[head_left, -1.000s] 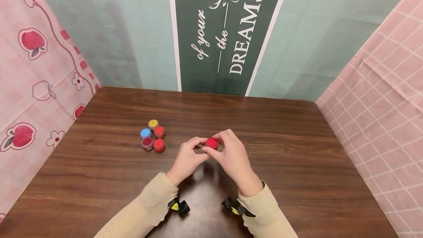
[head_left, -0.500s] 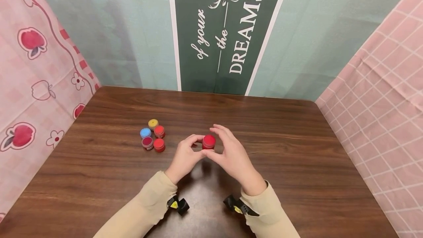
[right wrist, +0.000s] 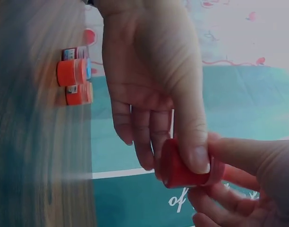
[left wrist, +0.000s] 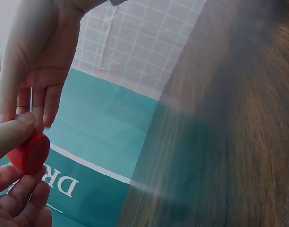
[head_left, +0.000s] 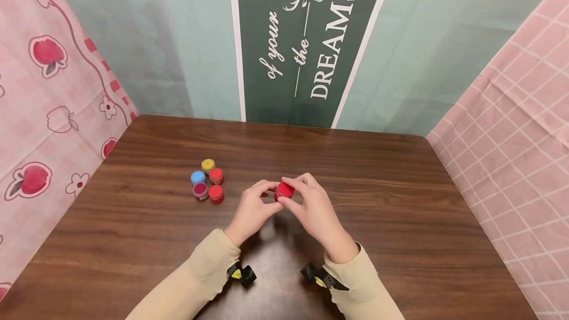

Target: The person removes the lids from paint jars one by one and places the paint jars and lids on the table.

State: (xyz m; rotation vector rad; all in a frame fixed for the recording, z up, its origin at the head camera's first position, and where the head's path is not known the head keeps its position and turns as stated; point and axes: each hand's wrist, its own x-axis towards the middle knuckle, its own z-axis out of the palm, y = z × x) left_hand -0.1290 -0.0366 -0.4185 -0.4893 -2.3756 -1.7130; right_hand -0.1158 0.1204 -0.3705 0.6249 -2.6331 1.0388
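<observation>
A small red jar point(head_left: 283, 191) is held up above the table between both hands. My left hand point(head_left: 251, 210) grips its body, with the thumb laid along the side of the red jar point(right wrist: 175, 168) in the right wrist view. Thumb and index finger of my right hand point(head_left: 314, 211) pinch the lid end. In the left wrist view the jar's smooth red base point(left wrist: 36, 153) faces the camera. Whether the lid is loose cannot be told.
Several small jars stand clustered on the dark wooden table point(head_left: 378, 186), left of the hands: a yellow jar point(head_left: 208, 166), a blue jar point(head_left: 197, 178), a dark red jar point(head_left: 200, 191) and red jars point(head_left: 216, 193). Patterned cloths hang behind and at both sides.
Half a second ago the right index finger was lifted off the lid; now it is back on it with the thumb. The jar has shifted slightly right and tilted. The clustered jars stayed put.
</observation>
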